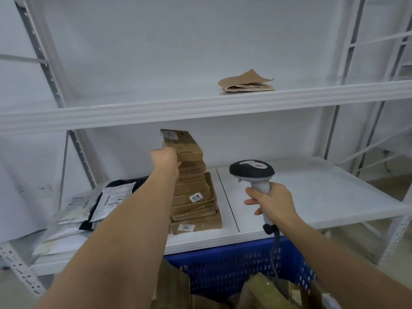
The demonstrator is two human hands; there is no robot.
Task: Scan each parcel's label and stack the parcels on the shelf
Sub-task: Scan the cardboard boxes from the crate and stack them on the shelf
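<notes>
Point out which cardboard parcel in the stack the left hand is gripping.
The top parcel of the brown stack, tilted, with a label at its far end. The left hand grips its near edge; those below lie untouched.

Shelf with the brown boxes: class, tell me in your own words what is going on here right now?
A person is stacking parcels. The left hand holds the top cardboard parcel on a tall stack of boxes on the lower shelf. The right hand grips a handheld scanner, pointed away from the stack. Flat mailer bags lie to the left, and a blue crate with more parcels sits below.
</notes>
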